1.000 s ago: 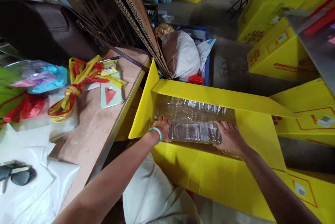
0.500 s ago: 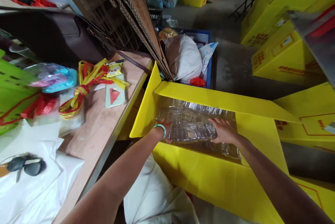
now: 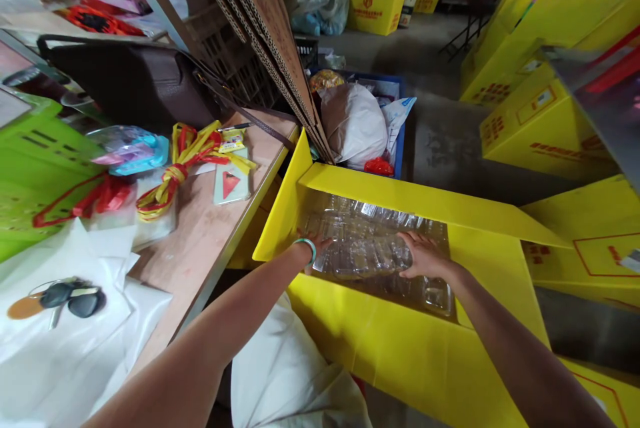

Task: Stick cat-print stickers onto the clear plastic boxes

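Note:
An open yellow box (image 3: 400, 348) stands on the floor in front of me, full of clear plastic trays. Both my hands reach down into it and grip a stack of clear plastic trays (image 3: 367, 258) by its two ends. My left hand (image 3: 316, 249), with a green bangle on the wrist, holds the left end; its fingers are mostly hidden behind the stack. My right hand (image 3: 425, 256) is wrapped round the right end. More clear trays (image 3: 370, 218) lie beneath and behind the stack.
A wooden table (image 3: 200, 248) on the left carries red and yellow ribbons (image 3: 175, 175), a card, white sheets and keys (image 3: 65, 298). Cardboard sheets (image 3: 270, 35) lean over the box. A blue crate (image 3: 395, 91) with bags stands behind it. Yellow boxes (image 3: 540, 121) crowd the right.
My hands have pushed the stack of trays a little further and deeper into the yellow box. The view has tilted up and shifted right.

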`<state>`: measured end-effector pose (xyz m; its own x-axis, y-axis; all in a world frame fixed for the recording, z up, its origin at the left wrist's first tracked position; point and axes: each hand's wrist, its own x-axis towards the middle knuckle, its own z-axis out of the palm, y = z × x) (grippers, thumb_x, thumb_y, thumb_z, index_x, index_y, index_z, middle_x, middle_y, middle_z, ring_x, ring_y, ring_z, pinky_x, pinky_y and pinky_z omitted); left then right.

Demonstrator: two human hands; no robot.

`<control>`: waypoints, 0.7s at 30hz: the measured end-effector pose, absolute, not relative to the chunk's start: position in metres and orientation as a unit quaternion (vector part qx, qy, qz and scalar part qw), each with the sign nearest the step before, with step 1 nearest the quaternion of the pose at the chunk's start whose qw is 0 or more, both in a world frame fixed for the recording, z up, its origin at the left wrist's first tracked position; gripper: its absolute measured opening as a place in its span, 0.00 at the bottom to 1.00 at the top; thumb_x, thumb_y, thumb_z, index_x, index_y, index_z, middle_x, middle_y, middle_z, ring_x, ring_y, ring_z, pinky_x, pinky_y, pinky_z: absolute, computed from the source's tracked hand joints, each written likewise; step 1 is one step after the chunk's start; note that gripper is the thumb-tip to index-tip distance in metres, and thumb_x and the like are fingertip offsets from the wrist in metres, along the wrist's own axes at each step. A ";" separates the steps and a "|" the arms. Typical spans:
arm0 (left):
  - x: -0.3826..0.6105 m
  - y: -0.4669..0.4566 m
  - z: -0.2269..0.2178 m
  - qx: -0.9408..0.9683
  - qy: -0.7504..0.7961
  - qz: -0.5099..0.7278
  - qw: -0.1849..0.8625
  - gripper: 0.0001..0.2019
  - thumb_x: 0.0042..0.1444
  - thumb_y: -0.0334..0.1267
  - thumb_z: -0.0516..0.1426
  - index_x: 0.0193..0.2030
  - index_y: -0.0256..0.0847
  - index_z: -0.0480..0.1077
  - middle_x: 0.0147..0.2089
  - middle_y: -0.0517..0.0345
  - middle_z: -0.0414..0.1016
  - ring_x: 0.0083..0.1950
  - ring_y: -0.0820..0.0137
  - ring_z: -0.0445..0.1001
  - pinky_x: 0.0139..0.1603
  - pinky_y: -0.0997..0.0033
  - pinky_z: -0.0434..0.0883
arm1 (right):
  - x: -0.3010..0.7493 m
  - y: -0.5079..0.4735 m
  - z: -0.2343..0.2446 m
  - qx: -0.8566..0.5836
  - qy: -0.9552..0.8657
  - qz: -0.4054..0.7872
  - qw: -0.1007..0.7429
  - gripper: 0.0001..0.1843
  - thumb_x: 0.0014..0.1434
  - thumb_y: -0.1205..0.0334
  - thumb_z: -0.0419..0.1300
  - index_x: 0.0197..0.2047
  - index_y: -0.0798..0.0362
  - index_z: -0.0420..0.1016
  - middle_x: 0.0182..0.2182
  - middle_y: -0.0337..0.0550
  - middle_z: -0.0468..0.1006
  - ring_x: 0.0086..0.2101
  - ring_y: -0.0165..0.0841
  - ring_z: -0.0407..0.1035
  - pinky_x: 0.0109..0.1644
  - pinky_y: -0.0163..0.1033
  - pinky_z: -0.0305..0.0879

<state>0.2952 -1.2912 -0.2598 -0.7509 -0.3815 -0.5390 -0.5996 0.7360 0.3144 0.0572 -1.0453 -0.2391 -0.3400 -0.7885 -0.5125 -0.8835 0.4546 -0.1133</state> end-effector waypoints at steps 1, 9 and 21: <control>0.296 -1.292 -0.259 -0.243 0.906 0.243 0.247 0.53 0.18 0.40 0.72 0.60 0.54 0.65 0.63 0.48 0.65 0.65 0.40 0.57 0.59 0.39 0.59 | 0.057 -1.045 -0.240 -0.513 0.815 0.091 0.255 0.57 0.40 0.45 0.66 0.68 0.51 0.46 0.64 0.58 0.54 0.61 0.55 0.52 0.59 0.58 0.50; 0.294 -1.292 -0.209 -0.136 0.926 0.206 0.286 0.49 0.32 0.47 0.69 0.64 0.50 0.58 0.67 0.47 0.57 0.65 0.42 0.53 0.62 0.34 0.51 | 0.065 -1.034 -0.234 -0.498 0.834 0.069 0.228 0.55 0.40 0.46 0.65 0.67 0.51 0.46 0.62 0.58 0.56 0.59 0.56 0.55 0.58 0.58 0.52; 0.278 -1.277 -0.067 -0.066 0.971 0.056 0.224 0.55 0.32 0.47 0.68 0.68 0.47 0.47 0.69 0.41 0.48 0.63 0.42 0.49 0.55 0.26 0.54 | 0.045 -1.004 -0.132 -0.526 0.851 -0.001 -0.005 0.46 0.44 0.45 0.62 0.63 0.53 0.51 0.54 0.60 0.65 0.51 0.55 0.63 0.50 0.54 0.59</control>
